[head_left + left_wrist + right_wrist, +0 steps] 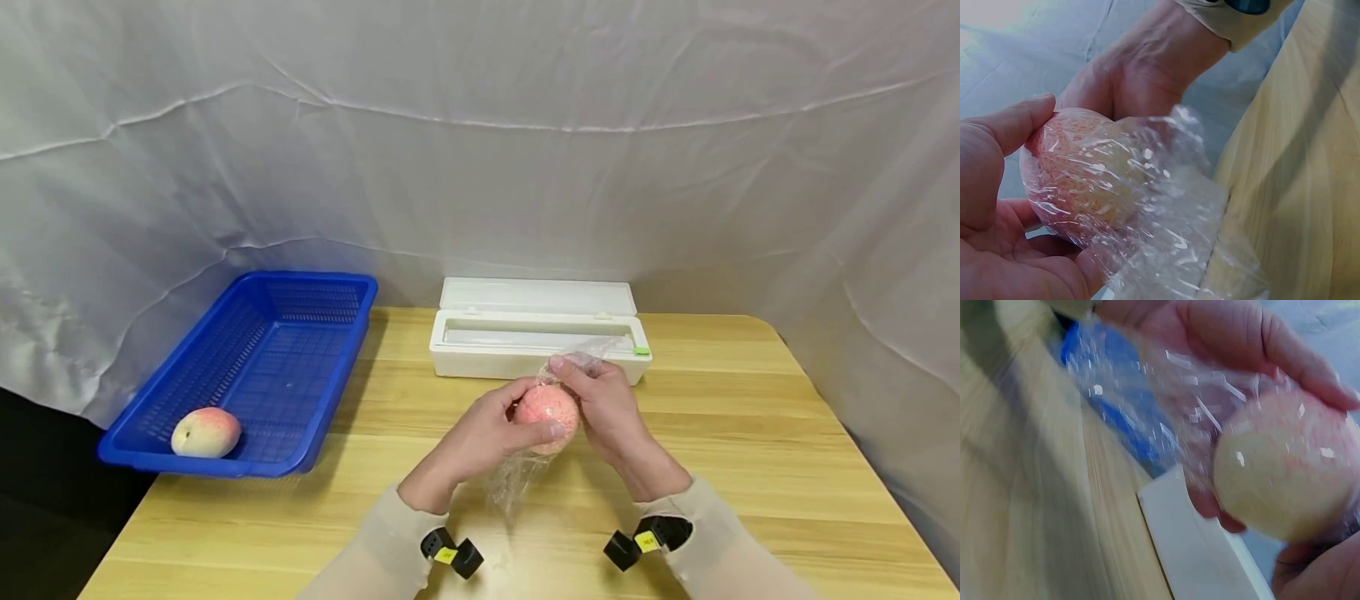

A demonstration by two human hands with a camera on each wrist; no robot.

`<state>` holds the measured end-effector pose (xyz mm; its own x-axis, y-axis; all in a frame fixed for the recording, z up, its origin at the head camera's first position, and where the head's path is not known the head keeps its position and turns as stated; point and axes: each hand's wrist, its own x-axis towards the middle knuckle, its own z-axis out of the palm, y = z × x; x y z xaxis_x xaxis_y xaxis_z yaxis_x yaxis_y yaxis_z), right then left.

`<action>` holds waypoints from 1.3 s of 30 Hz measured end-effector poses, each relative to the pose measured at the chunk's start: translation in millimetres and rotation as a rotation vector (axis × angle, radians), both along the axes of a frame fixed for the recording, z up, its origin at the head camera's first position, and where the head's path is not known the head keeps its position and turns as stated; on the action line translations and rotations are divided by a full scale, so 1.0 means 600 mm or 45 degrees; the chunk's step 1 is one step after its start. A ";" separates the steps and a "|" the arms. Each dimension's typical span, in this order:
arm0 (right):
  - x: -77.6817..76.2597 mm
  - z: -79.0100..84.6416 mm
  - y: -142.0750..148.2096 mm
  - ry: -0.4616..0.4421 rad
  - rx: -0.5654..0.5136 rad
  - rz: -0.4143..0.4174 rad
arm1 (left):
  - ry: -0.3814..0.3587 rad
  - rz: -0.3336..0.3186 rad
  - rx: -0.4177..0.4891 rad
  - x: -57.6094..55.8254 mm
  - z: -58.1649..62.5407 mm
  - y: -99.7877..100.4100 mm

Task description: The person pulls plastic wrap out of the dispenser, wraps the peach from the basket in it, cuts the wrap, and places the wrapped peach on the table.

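A pink and pale yellow peach (551, 408), loosely covered in clear cling film (512, 483), is held up over the table in front of me. My left hand (483, 429) grips the peach from the left, its thumb across the near side. On the right, my right hand (611, 408) pinches a gathered part of the film at the fruit's upper edge. In the left wrist view, film (1179, 231) hangs off the peach (1079, 169) in loose, shiny folds. The right wrist view shows the pale side of the wrapped peach (1285, 469); the right hand's fingertips are partly hidden.
Behind the hands stands a white cling film box (487, 364), its lid (536, 294) raised. A blue plastic basket (341, 367) sits at the left with another peach (206, 432) in its near corner. Grey cloth hangs behind the wooden table (750, 467).
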<state>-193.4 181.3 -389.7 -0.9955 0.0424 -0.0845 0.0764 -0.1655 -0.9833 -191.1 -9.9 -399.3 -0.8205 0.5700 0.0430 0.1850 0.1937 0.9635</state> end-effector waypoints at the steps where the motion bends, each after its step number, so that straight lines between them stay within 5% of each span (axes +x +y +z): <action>1: 0.000 -0.001 0.001 -0.001 0.009 0.027 | -0.005 -0.008 0.006 0.000 0.000 -0.001; 7: -0.003 -0.005 0.003 -0.007 0.004 0.066 | -0.009 -0.084 0.055 -0.004 0.000 -0.004; 13: -0.003 0.000 0.025 -0.021 -0.155 -0.024 | -0.016 -0.177 0.072 -0.006 0.008 -0.017; 18: 0.005 0.012 0.042 0.078 -0.115 -0.084 | -0.028 -0.233 0.080 -0.010 0.013 -0.027; 25: 0.018 0.029 0.063 0.215 -0.069 0.134 | -0.134 -0.166 0.072 -0.014 0.013 -0.037; 29: 0.022 0.039 0.066 0.290 -0.020 0.068 | -0.139 -0.145 0.094 -0.016 0.014 -0.041; 35: 0.021 0.043 0.052 0.210 -0.022 -0.072 | -0.057 -0.144 0.111 -0.013 0.020 -0.045; 39: 0.017 0.037 0.040 0.139 -0.029 -0.035 | 0.014 -0.215 0.170 -0.010 0.025 -0.047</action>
